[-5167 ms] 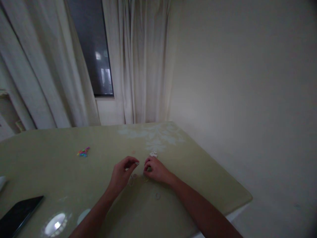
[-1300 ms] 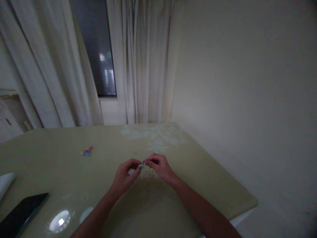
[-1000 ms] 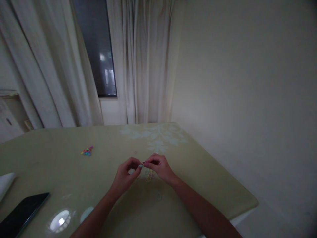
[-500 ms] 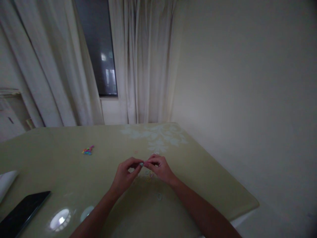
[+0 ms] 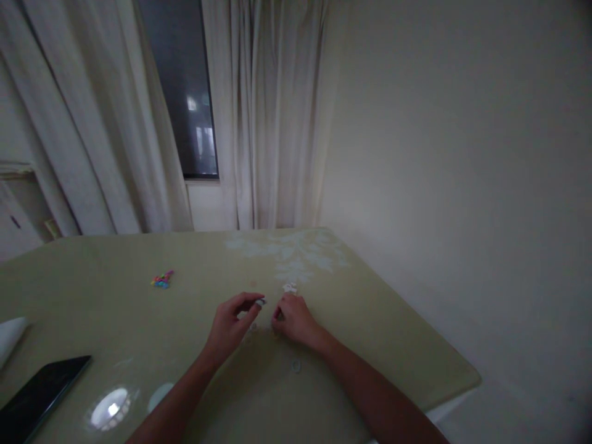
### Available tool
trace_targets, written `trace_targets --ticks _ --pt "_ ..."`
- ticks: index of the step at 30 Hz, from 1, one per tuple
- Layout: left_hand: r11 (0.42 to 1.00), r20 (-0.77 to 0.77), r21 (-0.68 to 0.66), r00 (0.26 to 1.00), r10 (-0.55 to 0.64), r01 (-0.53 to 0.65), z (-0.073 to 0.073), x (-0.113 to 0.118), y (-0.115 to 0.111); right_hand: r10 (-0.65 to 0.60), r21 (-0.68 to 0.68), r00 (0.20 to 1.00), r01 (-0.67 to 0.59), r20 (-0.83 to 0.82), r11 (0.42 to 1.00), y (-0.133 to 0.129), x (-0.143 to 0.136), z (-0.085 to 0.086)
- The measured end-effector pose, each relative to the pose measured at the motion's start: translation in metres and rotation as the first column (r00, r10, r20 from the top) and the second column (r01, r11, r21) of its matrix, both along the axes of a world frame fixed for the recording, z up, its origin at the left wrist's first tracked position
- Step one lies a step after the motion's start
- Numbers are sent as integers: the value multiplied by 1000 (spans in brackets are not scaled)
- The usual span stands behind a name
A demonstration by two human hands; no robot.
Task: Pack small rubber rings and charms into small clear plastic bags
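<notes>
My left hand [image 5: 234, 320] is closed, pinching a small pale grey-green piece [image 5: 261, 302] between thumb and forefinger; the exact kind is too small to make out. To its right, my right hand [image 5: 296, 317] reaches down at the tabletop with its fingers pressed together. Whatever lies between those fingertips is hidden. A small yellowish ring [image 5: 276, 335] shows just below them. Under my left fingers lies a small pinkish ring [image 5: 253, 327]. Nearer to me rests a pale ring [image 5: 296, 366]. Some small white pieces [image 5: 290, 288] lie just beyond my right hand.
A small heap of bright coloured pieces [image 5: 161, 280] sits at the left on the table [image 5: 370, 333]. A dark tablet [image 5: 44, 394], a round shiny lid-like disc [image 5: 111, 408] and a pale disc [image 5: 160, 396] are at the front left. A wall borders the right side.
My hands have come apart. The right one has drawn away from the left and dropped to the rings on the table; the left keeps its pale piece nearly in place.
</notes>
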State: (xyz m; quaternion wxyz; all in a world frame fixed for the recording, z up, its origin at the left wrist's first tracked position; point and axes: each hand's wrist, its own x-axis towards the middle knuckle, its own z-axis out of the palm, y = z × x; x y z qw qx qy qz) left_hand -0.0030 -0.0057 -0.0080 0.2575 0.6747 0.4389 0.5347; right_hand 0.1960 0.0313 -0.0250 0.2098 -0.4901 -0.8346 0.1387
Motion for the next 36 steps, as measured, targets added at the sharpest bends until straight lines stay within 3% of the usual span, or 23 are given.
trace_targets --ticks 2,5,8,10,14,22,25,27,31,36 --pt "1000 6 -12 1000 -12 12 -2 0 1 29 7 999 -29 -26 1000 0 1 1" --pt "999 15 -29 999 -38 39 -1 0 1 54 -81 962 -78 -266 994 3 5 6" --pt "997 16 -34 997 -69 70 2 1 -1 20 -219 830 -171 -558 961 7 8 12" --pt "995 13 -23 995 -97 97 5 3 -2 19 -252 748 -248 -664 935 8 8 12" --pt "990 8 52 991 -134 133 6 2 -2 19 -294 673 -348 -740 890 5 2 8" --pt "983 -16 86 987 -159 159 7 0 0 -40 -322 589 -382 -807 866 -1 -1 12" --pt "990 34 68 992 -124 121 12 -5 1 -28 -297 612 -342 -790 891 -1 -3 12" --pt "998 105 30 993 -57 54 16 -11 3 13 -230 688 -260 -726 938 -3 -8 8" --pt "996 225 -33 971 84 -78 20 -23 9 91 -72 915 -129 -393 989 -10 -22 -1" --pt "992 215 -57 969 119 -109 19 -27 13 112 -73 990 -118 -91 990 -14 -28 0"
